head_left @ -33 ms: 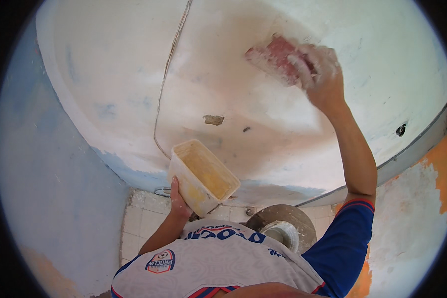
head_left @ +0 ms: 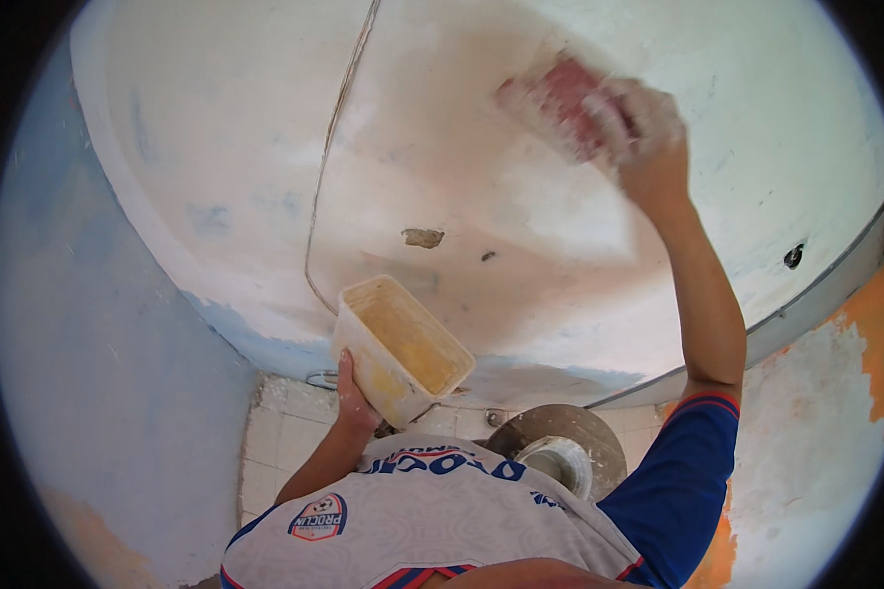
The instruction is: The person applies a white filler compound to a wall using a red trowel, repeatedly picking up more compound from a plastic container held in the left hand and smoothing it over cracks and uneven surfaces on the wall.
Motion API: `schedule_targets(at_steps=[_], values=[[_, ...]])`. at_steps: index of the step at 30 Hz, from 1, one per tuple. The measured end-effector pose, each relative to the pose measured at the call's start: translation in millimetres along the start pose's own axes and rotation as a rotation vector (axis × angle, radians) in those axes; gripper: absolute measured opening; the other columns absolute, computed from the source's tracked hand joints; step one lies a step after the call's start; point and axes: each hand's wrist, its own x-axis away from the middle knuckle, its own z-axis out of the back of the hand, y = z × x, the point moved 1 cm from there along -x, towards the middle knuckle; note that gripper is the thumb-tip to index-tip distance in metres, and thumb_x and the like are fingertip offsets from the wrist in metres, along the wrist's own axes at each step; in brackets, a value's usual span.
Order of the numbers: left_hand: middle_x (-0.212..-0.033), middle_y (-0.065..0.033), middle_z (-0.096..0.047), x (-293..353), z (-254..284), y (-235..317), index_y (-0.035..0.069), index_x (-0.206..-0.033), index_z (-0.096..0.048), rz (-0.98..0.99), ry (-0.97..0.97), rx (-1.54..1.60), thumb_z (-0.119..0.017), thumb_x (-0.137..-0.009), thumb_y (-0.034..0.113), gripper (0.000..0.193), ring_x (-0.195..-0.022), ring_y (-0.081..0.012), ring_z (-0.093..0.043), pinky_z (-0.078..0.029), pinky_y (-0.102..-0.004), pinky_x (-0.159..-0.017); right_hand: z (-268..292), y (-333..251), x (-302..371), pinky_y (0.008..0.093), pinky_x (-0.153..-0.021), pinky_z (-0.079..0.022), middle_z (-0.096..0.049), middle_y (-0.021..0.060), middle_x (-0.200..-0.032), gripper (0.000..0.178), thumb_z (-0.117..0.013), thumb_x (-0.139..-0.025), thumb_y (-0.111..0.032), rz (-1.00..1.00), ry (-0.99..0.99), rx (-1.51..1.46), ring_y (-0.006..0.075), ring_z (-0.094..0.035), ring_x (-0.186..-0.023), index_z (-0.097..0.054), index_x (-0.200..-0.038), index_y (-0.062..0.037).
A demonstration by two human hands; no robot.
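My right hand [head_left: 648, 133], its fingers coated in white paste, is closed round a red flat plaster spreader [head_left: 572, 103]. White smears cover much of the spreader, which lies against the upper part of the pale wall [head_left: 521, 206]. Motion blurs the fingers and the tool's edge. Lower down, close to my chest, my left hand [head_left: 356, 395] grips the side of a rectangular white plastic tub [head_left: 388, 378]. The tub tilts so its mouth shows, with a yellowish, stained inside. My left fingers are partly hidden behind and under the tub.
A cable [head_left: 326, 162] runs down the wall, left of a chipped hole [head_left: 422, 238]. At the right is a dark opening with wires [head_left: 794, 256]. A blue side wall [head_left: 118, 324] stands on the left. Below me, a white bucket [head_left: 560, 461] stands by a round brown disc [head_left: 599, 437] on the tiled floor [head_left: 295, 422].
My right hand and the spreader have shifted slightly up and to the right across the wall. My left hand and the tub have stayed in place.
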Motion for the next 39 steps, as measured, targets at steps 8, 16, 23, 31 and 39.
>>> schedule_targets(at_steps=[8,16,23,31,39], values=[[-0.154,-0.0148,-0.046,1,0,3,0.011,-0.158,-0.032,-0.009,0.014,0.0,-0.039,-0.104,0.06,0.073,-0.141,-0.0355,-0.046,-0.037,-0.0524,-0.118,2,-1,13,0.0404,-0.08,-0.056,-0.074,0.0125,-0.101,0.026,-0.076,-0.09,-0.021,-0.061,-0.049,-0.109,0.0308,-0.068,-0.093,-0.073,-0.11,-0.0047],[-0.156,-0.0135,-0.044,2,4,5,0.013,-0.159,-0.03,0.001,0.018,-0.023,-0.035,-0.104,0.062,0.074,-0.142,-0.0355,-0.044,-0.036,-0.0529,-0.118,4,-15,18,0.0426,-0.083,-0.055,-0.074,0.0121,-0.101,0.022,-0.077,-0.089,-0.02,-0.053,-0.051,-0.193,0.0316,-0.068,-0.097,-0.074,-0.105,-0.0049],[-0.159,-0.0128,-0.041,7,21,4,0.015,-0.161,-0.027,0.008,0.061,-0.029,-0.031,-0.104,0.064,0.075,-0.144,-0.036,-0.042,-0.035,-0.0534,-0.119,20,-16,10,0.0341,-0.072,-0.054,-0.074,0.0112,-0.096,0.015,-0.071,-0.094,-0.017,-0.538,0.096,-0.617,0.0269,-0.068,-0.076,-0.073,-0.104,-0.0057],[-0.159,-0.013,-0.041,15,7,17,0.015,-0.161,-0.027,-0.014,0.086,-0.075,-0.03,-0.104,0.064,0.074,-0.144,-0.0361,-0.042,-0.036,-0.0538,-0.119,34,14,18,0.0252,-0.07,-0.053,-0.072,0.0061,-0.094,0.019,-0.069,-0.099,-0.014,-0.393,0.326,-0.522,0.0104,-0.064,-0.078,-0.067,-0.111,0.001],[-0.158,-0.0132,-0.041,17,12,19,0.015,-0.161,-0.026,0.024,0.071,-0.071,-0.03,-0.104,0.065,0.076,-0.144,-0.0353,-0.042,-0.035,-0.0518,-0.119,23,2,43,0.0293,-0.064,-0.052,-0.072,0.0084,-0.09,0.022,-0.075,-0.094,-0.014,-0.498,0.254,-0.291,0.0122,-0.064,-0.072,-0.07,-0.111,0.0]])
